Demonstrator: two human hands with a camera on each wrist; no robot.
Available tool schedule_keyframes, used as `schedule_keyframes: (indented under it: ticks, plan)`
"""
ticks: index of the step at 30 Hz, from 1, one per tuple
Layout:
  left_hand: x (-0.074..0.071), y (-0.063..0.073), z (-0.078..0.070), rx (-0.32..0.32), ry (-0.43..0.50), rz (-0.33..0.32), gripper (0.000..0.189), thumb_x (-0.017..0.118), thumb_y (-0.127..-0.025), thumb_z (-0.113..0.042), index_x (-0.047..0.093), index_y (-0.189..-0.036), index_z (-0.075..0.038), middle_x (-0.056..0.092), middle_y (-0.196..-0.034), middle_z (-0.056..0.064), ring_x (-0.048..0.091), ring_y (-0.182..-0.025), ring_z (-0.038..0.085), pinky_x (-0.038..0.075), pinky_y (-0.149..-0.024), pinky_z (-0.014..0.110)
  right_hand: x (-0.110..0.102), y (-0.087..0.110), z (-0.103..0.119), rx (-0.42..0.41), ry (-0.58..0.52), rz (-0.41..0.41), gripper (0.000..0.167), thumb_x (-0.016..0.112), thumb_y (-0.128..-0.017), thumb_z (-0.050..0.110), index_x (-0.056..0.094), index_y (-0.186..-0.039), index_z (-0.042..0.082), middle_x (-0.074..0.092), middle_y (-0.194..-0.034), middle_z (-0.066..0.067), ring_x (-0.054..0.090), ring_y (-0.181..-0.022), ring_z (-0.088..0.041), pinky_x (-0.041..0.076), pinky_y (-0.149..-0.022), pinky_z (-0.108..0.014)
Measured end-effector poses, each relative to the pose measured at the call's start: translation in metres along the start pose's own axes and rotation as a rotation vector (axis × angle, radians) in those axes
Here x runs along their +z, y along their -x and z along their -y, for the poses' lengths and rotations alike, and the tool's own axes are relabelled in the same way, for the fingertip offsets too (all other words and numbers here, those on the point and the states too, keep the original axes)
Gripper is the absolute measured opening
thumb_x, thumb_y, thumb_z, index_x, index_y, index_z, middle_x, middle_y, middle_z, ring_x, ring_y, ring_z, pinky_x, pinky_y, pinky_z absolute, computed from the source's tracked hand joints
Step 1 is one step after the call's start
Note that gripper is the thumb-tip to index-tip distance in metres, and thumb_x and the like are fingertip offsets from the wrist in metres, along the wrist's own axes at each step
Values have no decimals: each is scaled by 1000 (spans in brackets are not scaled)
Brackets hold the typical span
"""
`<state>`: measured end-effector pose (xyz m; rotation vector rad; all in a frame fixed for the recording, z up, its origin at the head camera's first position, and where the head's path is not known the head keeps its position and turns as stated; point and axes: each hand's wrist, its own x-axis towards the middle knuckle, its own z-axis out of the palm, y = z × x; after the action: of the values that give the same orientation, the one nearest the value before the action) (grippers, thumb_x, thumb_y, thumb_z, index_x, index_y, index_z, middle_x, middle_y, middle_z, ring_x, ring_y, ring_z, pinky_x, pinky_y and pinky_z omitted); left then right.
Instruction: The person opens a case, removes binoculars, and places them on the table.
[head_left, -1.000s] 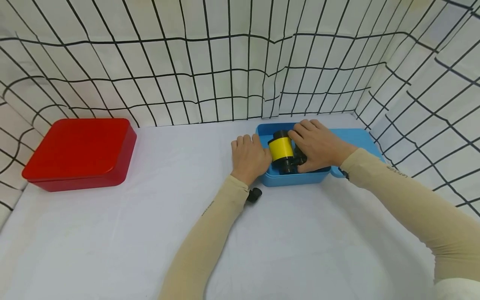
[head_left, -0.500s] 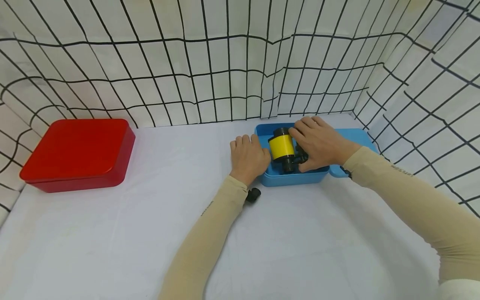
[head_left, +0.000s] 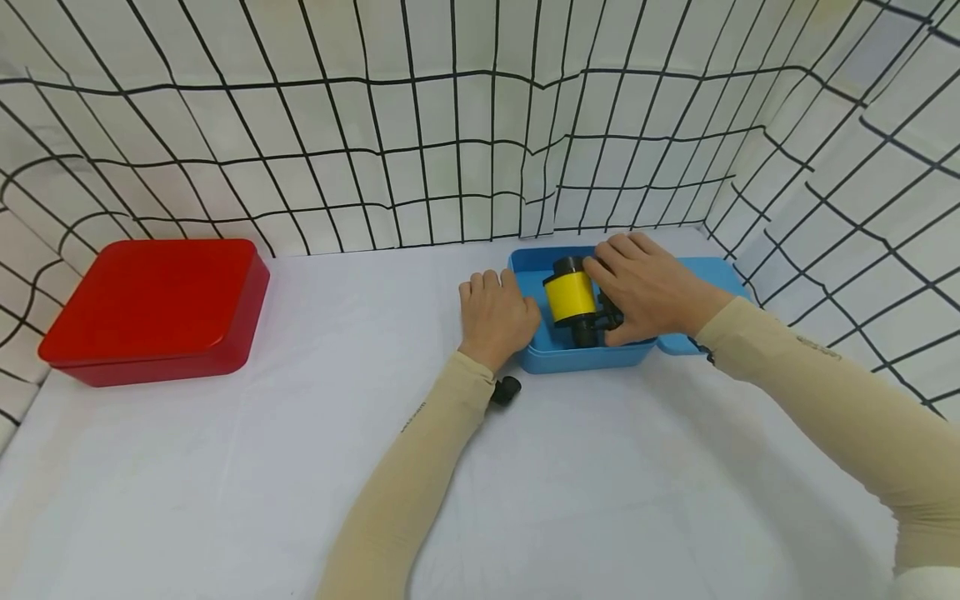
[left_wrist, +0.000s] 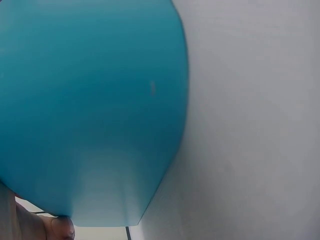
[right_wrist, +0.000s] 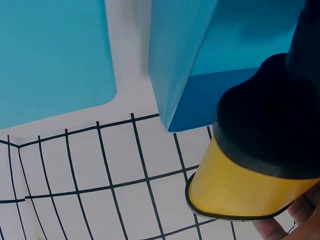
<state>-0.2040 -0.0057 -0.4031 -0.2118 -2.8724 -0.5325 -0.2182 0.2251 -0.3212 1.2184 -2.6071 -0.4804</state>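
Yellow-and-black binoculars (head_left: 570, 296) are inside a light blue box (head_left: 585, 358), tilted slightly, with part of them hidden by the right hand. My right hand (head_left: 652, 287) grips them from the right side. In the right wrist view, one yellow barrel of the binoculars (right_wrist: 250, 185) fills the lower right, with fingertips (right_wrist: 270, 229) against it. My left hand (head_left: 495, 321) holds the left wall of the box, thumb by the rim. The left wrist view has the box's outer wall (left_wrist: 100, 100) up close, a fingertip (left_wrist: 62, 227) at its lower edge.
A blue lid (head_left: 720, 271) lies flat just right of the box. At the far left stands a closed red box (head_left: 157, 300). Cloth with a black grid (head_left: 420, 117) rises behind and at both sides of the white table surface (head_left: 262, 475).
The right hand and the binoculars have shifted slightly to the right inside the blue box. My left hand has stayed on the box's left wall.
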Motion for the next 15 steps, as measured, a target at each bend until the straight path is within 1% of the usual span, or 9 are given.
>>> schedule_keyframes:
  ticks: [7, 12, 15]
  plan:
    - [0, 1, -1, 7, 4, -8, 22, 47, -98, -26, 52, -92, -5, 49, -85, 12, 47, -87, 31, 32, -79, 40, -2, 6, -2, -5, 16, -22, 89, 74, -66, 68, 53, -126, 5, 60, -117, -18, 51, -115, -36, 44, -103, -50]
    - [0, 1, 0, 11, -1, -23, 23, 46, -97, -26, 53, -91, -5, 51, -84, 13, 49, -87, 31, 34, -79, 40, -4, 10, -4, 0, 11, -35, 92, 75, -65, 69, 53, -127, 5, 60, -118, -18, 51, -115, -37, 44, -105, -52]
    - [0, 0, 0, 9, -2, -18, 22, 46, -97, -25, 54, -92, -5, 51, -85, 13, 49, -87, 31, 34, -80, 40, -7, 12, -6, 1, 14, -38, 93, 75, -65, 69, 53, -127, 4, 60, -119, -19, 52, -115, -37, 44, -106, -52]
